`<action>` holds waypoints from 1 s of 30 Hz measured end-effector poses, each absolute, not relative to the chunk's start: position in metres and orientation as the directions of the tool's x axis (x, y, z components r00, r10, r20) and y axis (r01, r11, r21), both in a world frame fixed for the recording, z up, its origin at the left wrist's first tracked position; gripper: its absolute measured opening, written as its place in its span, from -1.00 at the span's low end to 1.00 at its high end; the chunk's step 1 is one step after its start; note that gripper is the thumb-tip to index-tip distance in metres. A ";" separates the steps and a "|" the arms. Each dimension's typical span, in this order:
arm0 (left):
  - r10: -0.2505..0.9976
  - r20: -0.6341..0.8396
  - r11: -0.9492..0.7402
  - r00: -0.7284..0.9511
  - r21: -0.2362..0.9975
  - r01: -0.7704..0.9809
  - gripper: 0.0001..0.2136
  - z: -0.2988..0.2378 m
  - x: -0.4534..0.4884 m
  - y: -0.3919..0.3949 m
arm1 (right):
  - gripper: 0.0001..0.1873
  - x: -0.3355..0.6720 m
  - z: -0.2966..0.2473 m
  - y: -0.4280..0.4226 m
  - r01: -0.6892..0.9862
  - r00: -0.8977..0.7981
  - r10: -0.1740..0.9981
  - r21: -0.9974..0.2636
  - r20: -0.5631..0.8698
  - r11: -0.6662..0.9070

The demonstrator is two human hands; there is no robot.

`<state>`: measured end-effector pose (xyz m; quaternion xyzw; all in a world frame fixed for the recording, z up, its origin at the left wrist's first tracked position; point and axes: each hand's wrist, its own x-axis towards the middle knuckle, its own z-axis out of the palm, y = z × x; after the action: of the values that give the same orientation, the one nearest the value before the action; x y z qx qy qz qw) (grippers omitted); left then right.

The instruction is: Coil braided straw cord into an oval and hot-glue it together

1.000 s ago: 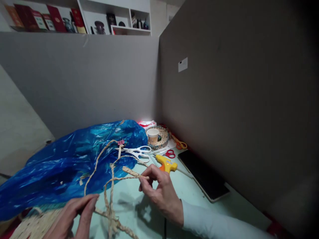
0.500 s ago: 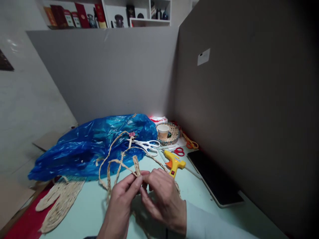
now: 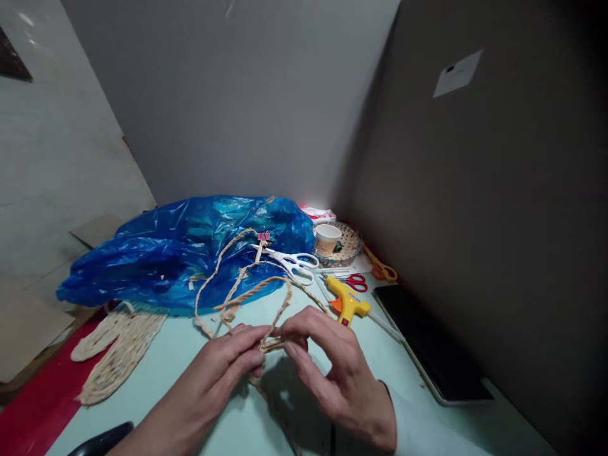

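Nearest the bottom edge, a dark rounded object (image 3: 102,437) is cut off by the frame and I cannot tell what it is. Both forearms run out of view there too, the right one in a white sleeve.

On the pale green table (image 3: 180,386), the left hand (image 3: 223,367) and right hand (image 3: 332,373) meet fingertip to fingertip. Each pinches the braided straw cord (image 3: 256,290) between thumb and forefinger, the other fingers loosely curved. The exact spot they grip is hidden behind the fingers, and the cord's tail below the hands is lost in their shadow.

The cord is flat, tan and plaited. It rises from the pinch in an open loop just beyond the hands, then trails in loose curves up onto the blue plastic bag (image 3: 156,259), where a small pink clip (image 3: 263,236) sits on it.

To the left lies a coiled straw mat piece (image 3: 118,354), partly tucked under the bag. To the right are a yellow glue gun (image 3: 349,304) and a dark flat device (image 3: 427,342), its near end cut by the sleeve. Farther off lie white scissors (image 3: 294,263), red scissors (image 3: 356,282), orange scissors (image 3: 382,271), and a paper cup (image 3: 327,239) in a woven tray (image 3: 350,244) by the corner of the grey walls.
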<state>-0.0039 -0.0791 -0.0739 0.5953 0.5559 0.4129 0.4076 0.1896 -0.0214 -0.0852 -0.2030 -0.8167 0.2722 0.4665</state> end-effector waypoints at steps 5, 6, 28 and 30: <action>0.991 -0.130 0.133 -0.030 0.979 0.151 -0.78 -0.080 -0.013 -0.076 | -0.91 0.185 -0.095 -0.031 0.096 -0.485 0.623 -0.670 0.614 0.736; 0.989 -0.141 0.146 -0.052 0.983 0.107 -0.80 -0.079 -0.013 -0.076 | -0.93 0.185 -0.095 -0.032 0.103 -0.486 0.639 -0.686 0.597 0.720; 0.949 -0.314 0.311 -0.017 0.945 -0.099 -0.74 -0.084 0.000 -0.077 | -0.84 0.180 -0.092 -0.020 -0.305 -0.437 0.889 -0.952 0.138 -0.002; 0.945 -0.327 0.324 -0.006 0.940 -0.104 -0.74 -0.088 -0.001 -0.076 | -0.94 0.182 -0.088 -0.019 -0.248 -0.470 0.871 -0.968 0.145 0.028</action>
<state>-0.0008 -0.0761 -0.0880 0.3787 0.5554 0.4409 0.5948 0.1822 -0.0189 -0.0883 -0.2735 -0.5690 0.6413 0.4361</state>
